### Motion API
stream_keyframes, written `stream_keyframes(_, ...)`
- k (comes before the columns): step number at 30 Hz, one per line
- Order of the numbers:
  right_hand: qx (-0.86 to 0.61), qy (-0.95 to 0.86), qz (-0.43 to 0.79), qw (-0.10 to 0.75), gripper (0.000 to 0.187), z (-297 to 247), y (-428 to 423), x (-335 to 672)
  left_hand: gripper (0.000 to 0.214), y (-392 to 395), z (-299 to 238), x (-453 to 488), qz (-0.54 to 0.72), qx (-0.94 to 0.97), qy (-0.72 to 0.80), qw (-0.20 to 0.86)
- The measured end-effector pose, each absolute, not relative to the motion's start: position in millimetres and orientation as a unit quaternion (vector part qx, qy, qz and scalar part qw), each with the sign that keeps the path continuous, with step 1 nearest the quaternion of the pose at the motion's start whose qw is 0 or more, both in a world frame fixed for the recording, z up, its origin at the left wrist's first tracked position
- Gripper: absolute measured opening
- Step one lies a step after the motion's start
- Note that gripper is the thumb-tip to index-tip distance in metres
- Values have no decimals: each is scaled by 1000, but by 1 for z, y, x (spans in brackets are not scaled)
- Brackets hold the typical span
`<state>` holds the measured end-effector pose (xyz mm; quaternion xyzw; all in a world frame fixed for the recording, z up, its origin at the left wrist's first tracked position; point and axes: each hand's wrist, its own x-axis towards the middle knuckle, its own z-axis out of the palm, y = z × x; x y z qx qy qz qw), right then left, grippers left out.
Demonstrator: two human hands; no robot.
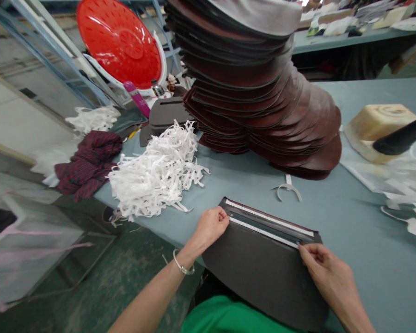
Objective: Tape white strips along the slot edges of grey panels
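A dark panel (263, 273) with a rounded lower edge lies at the table's front edge, close to my body. Near its top runs a long slot or zipper band, with a white strip (273, 218) above it and a second white strip (263, 232) below. My left hand (211, 226) pinches the left end of the lower strip. At that strip's right end, the fingers of my right hand (327, 268) are pressed together on it. A bracelet (183, 267) circles my left wrist. Beyond the panel lie a few curled white scraps (288, 188).
A tall leaning stack of dark brown panels (263, 111) stands behind. Left of it is a heap of white strips (156, 175), then a striped cloth (90, 162) and a red basin (121, 41). A yellowish block-like container (384, 125) with a black handle (402, 136) stands right.
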<state>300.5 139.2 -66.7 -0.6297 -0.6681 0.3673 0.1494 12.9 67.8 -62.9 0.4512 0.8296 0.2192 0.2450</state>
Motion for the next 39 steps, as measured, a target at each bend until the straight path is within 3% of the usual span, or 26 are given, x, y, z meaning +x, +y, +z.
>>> stream_keyframes(5, -625, -671, 363, 166, 37, -74, 138, 302, 6, 60, -66, 28, 236, 522, 813, 107)
stream_keyframes(10, -629, -657, 379, 171, 32, -75, 137, 302, 21, 44, -75, 43, 212, 630, 747, -4)
stream_keyframes(19, -647, -651, 365, 156, 24, -69, 136, 298, 53, 26, -61, 67, 61, 691, 719, -47)
stream_keyframes(25, -662, -669, 318, 115, 17, -65, 137, 296, 52, 31, -58, 79, 41, 672, 738, -45)
stream_keyframes(28, -660, -709, 234, 81, 10, -63, 134, 292, 50, 34, -59, 86, 51, 680, 730, -36)
stream_keyframes(30, -623, -765, 144, 73, 10, -63, 129, 286, 53, 37, -59, 91, 55, 692, 719, -26)
stream_keyframes(35, -378, -920, 15, 101, 39, -61, 115, 262, 59, 41, -57, 102, 51, 696, 716, -34)
stream_keyframes(39, -357, -931, 22, 71, 22, -58, 112, 251, 49, 39, -62, 95, 84, 704, 704, -37)
